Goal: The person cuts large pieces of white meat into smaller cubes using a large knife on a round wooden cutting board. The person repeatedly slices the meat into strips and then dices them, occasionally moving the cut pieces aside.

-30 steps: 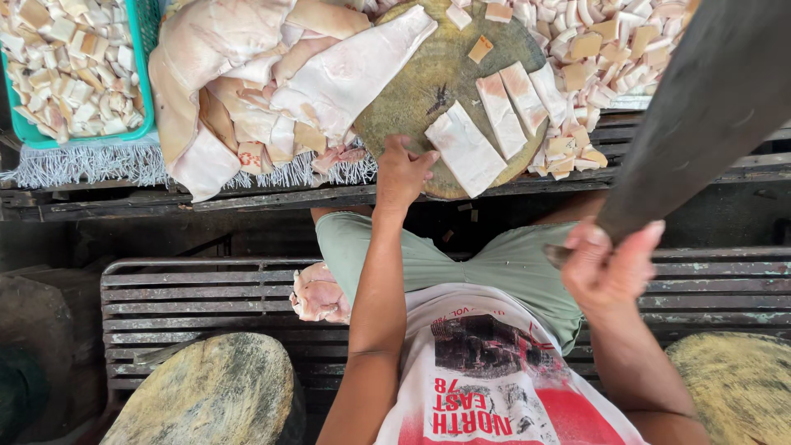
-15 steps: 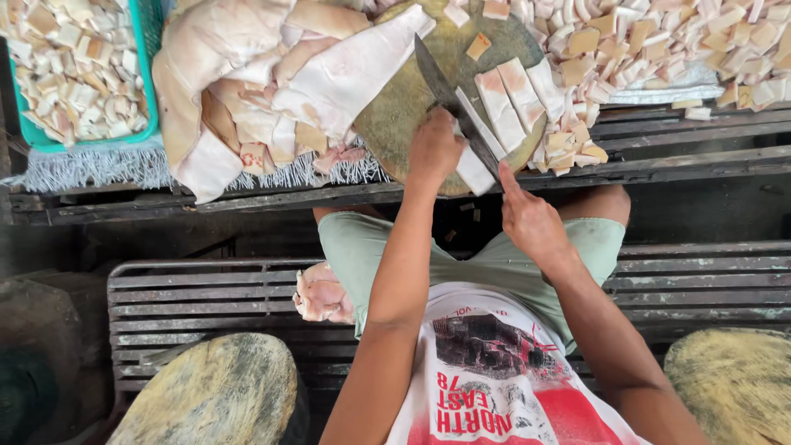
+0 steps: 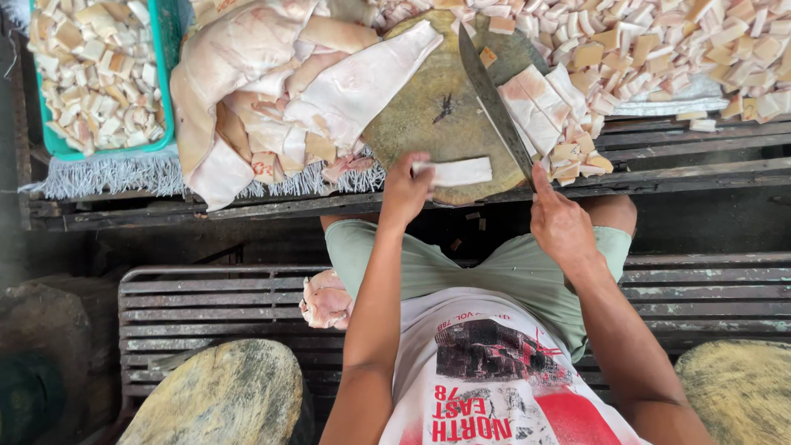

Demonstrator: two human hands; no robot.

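My left hand (image 3: 405, 191) grips one end of a pale strip of pork skin (image 3: 461, 171) lying across the near edge of the round wooden chopping block (image 3: 428, 115). My right hand (image 3: 559, 218) is shut on the handle of a long cleaver (image 3: 494, 103). Its blade lies on the block, pointing away from me, just right of the strip. Several cut strips (image 3: 544, 103) are stacked on the block's right side, beyond the blade.
Big slabs of pork skin (image 3: 272, 91) are heaped left of the block. A green basket (image 3: 169, 74) holds small cubes at the far left; more cubes (image 3: 676, 49) are piled at the right. A meat piece (image 3: 325, 301) lies on the slatted bench by my leg.
The cleaver came down from raised at the right onto the block. My left hand pulled one strip from the stack to the block's near edge.
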